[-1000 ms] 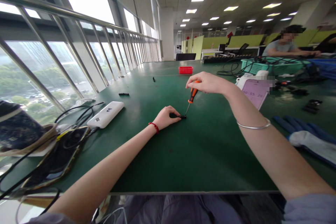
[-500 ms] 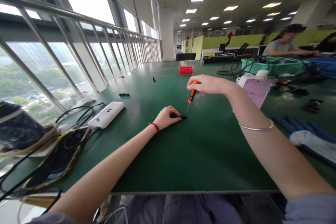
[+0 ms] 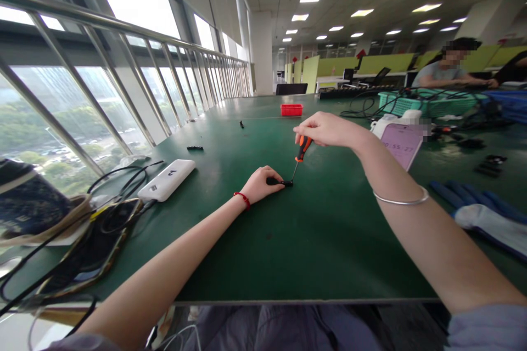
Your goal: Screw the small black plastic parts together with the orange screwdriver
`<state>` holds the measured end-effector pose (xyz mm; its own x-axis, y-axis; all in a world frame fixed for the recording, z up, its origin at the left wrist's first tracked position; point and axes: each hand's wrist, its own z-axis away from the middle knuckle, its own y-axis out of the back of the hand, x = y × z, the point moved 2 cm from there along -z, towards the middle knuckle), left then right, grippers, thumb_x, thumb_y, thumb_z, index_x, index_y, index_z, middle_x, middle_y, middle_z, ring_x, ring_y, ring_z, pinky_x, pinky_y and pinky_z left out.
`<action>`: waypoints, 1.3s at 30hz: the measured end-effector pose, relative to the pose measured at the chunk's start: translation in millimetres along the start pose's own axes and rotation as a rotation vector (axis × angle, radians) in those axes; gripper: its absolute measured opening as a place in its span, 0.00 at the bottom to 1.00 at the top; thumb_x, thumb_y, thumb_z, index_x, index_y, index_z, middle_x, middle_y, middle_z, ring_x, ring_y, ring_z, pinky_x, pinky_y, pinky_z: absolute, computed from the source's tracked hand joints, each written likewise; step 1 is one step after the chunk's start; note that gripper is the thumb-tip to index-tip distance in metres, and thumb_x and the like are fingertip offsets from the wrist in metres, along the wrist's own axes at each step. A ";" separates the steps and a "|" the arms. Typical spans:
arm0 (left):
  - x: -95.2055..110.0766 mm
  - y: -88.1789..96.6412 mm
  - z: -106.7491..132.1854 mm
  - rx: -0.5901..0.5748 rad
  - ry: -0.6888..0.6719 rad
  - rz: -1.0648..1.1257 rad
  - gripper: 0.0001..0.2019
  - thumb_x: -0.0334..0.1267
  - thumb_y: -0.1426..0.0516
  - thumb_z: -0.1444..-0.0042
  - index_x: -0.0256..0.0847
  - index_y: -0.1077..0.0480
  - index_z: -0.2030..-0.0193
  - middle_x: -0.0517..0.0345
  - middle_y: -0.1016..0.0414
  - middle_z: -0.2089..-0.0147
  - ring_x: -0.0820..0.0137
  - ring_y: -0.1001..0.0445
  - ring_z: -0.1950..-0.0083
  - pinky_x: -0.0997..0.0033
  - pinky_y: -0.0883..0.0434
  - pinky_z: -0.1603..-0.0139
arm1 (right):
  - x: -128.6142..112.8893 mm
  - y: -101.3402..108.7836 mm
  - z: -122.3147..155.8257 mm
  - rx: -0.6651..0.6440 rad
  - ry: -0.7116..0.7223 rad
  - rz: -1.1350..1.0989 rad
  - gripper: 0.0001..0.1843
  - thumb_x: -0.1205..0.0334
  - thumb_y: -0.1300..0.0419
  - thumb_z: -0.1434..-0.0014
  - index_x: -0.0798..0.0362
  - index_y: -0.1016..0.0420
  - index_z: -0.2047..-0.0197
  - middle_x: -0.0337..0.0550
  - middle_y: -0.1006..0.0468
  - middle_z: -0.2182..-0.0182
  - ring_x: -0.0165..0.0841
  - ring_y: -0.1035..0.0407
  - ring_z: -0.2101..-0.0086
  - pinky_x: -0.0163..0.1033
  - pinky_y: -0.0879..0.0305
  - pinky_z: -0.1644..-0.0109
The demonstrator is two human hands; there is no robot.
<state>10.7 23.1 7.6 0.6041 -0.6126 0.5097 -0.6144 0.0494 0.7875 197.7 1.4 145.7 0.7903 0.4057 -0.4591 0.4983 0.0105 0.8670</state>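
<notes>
left hand (image 3: pixel 261 183) pinches a black piece (image 3: pixel 287 183), partly hidden; right hand (image 3: pixel 323 128) grips a screwdriver (image 3: pixel 303 147), partly covered.

On the one green tabletop (image 3: pixel 313 247) we count one left hand (image 3: pixel 262 183) and one right hand (image 3: pixel 325 128), two in all, with one screwdriver (image 3: pixel 303 148) and one black part (image 3: pixel 289 183). Toward the left we tally two loose black pieces (image 3: pixel 195 148) (image 3: pixel 241 124) and one white power bank (image 3: pixel 168 180), plus one red box (image 3: pixel 291 111) at the far middle. On the right we find one lit phone (image 3: pixel 398 145), one teal basket (image 3: pixel 391 103) and one blue basket (image 3: pixel 508 103); the dark parts (image 3: pixel 494 159) there blur past our counting.
</notes>
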 end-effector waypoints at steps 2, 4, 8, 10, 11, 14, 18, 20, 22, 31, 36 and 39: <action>0.3 0.3 0.2 0.000 0.004 -0.004 0.07 0.39 0.39 0.52 0.38 0.24 0.68 0.55 0.27 0.63 0.67 0.29 0.60 0.66 0.32 0.54 | 0.5 -0.5 -0.4 -0.014 0.021 -0.020 0.12 0.54 0.45 0.44 0.52 0.26 0.65 0.40 0.27 0.76 0.26 0.40 0.80 0.35 0.46 0.73; 0.6 0.5 0.3 -0.001 -0.001 -0.007 0.07 0.39 0.39 0.52 0.38 0.24 0.67 0.54 0.27 0.63 0.67 0.29 0.60 0.66 0.32 0.54 | 1.7 -1.0 -1.1 -0.023 0.000 -0.016 0.11 0.55 0.43 0.46 0.52 0.26 0.64 0.40 0.27 0.75 0.26 0.39 0.80 0.35 0.46 0.72; 1.0 0.8 0.4 -0.009 -0.005 -0.007 0.07 0.38 0.39 0.52 0.38 0.24 0.67 0.54 0.27 0.62 0.67 0.29 0.60 0.65 0.32 0.54 | 2.6 -0.9 -2.7 -0.003 -0.017 0.038 0.18 0.48 0.47 0.44 0.52 0.25 0.73 0.41 0.29 0.79 0.29 0.38 0.78 0.36 0.47 0.71; 1.0 0.8 0.5 -0.010 -0.003 -0.011 0.07 0.38 0.39 0.52 0.38 0.25 0.67 0.54 0.27 0.62 0.67 0.29 0.60 0.65 0.32 0.54 | 1.6 -0.7 -3.0 0.007 0.022 0.045 0.15 0.50 0.45 0.45 0.52 0.25 0.72 0.41 0.27 0.75 0.29 0.37 0.76 0.36 0.47 0.71; 0.9 0.7 0.5 -0.008 -0.003 -0.013 0.07 0.38 0.39 0.52 0.38 0.25 0.67 0.54 0.27 0.63 0.67 0.29 0.60 0.65 0.32 0.54 | 1.1 -0.7 -2.9 0.008 0.039 0.043 0.12 0.53 0.43 0.46 0.52 0.25 0.70 0.41 0.26 0.72 0.29 0.36 0.75 0.36 0.47 0.70; 0.5 0.3 0.5 0.002 -0.013 -0.011 0.07 0.38 0.39 0.52 0.38 0.25 0.68 0.55 0.27 0.63 0.68 0.29 0.60 0.66 0.32 0.54 | 0.9 -1.6 -2.0 -0.001 0.034 0.039 0.11 0.54 0.39 0.50 0.50 0.26 0.65 0.40 0.26 0.71 0.29 0.37 0.74 0.35 0.48 0.71; 0.0 -0.2 0.3 0.003 -0.019 -0.003 0.06 0.38 0.39 0.52 0.39 0.25 0.68 0.55 0.27 0.63 0.68 0.29 0.60 0.66 0.32 0.53 | 1.6 -2.1 -1.3 0.034 -0.005 0.050 0.20 0.45 0.46 0.46 0.52 0.26 0.74 0.41 0.28 0.77 0.28 0.39 0.77 0.37 0.49 0.72; -0.1 -0.2 0.1 -0.001 -0.009 -0.008 0.07 0.38 0.39 0.52 0.39 0.24 0.67 0.55 0.27 0.63 0.67 0.29 0.60 0.66 0.32 0.54 | 0.8 -1.5 -1.7 0.070 0.030 0.060 0.18 0.48 0.47 0.44 0.52 0.26 0.73 0.41 0.28 0.76 0.29 0.39 0.76 0.37 0.49 0.71; -0.1 -0.3 0.0 -0.007 -0.001 -0.017 0.07 0.39 0.39 0.52 0.38 0.24 0.67 0.54 0.27 0.63 0.67 0.29 0.60 0.66 0.32 0.54 | 0.1 -1.5 -2.4 0.072 0.060 0.064 0.11 0.54 0.43 0.47 0.52 0.26 0.68 0.40 0.26 0.73 0.29 0.38 0.75 0.36 0.48 0.70; 0.0 -0.1 0.2 -0.006 -0.007 -0.014 0.07 0.39 0.39 0.52 0.39 0.24 0.67 0.54 0.27 0.63 0.67 0.29 0.60 0.66 0.32 0.53 | -2.6 -3.3 -0.4 0.014 0.059 0.078 0.12 0.53 0.44 0.46 0.51 0.25 0.68 0.42 0.25 0.71 0.29 0.37 0.74 0.36 0.47 0.70; 0.2 0.4 0.4 0.001 -0.006 -0.017 0.07 0.39 0.39 0.52 0.38 0.24 0.67 0.54 0.27 0.62 0.67 0.29 0.59 0.66 0.32 0.53 | -1.2 -3.9 -1.6 -0.015 -0.007 0.041 0.14 0.50 0.44 0.46 0.51 0.26 0.68 0.43 0.25 0.71 0.30 0.36 0.75 0.36 0.46 0.70; 0.1 0.3 0.4 -0.007 -0.006 -0.012 0.07 0.39 0.39 0.52 0.38 0.24 0.67 0.54 0.27 0.62 0.67 0.29 0.60 0.66 0.32 0.53 | 0.0 -2.8 -2.5 -0.010 -0.019 0.049 0.17 0.50 0.49 0.43 0.52 0.26 0.71 0.43 0.25 0.73 0.29 0.36 0.75 0.36 0.45 0.69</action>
<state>10.4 22.8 7.8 0.6082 -0.6178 0.4984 -0.6038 0.0474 0.7957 195.4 3.7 143.7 0.8202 0.3886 -0.4198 0.4554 0.0004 0.8903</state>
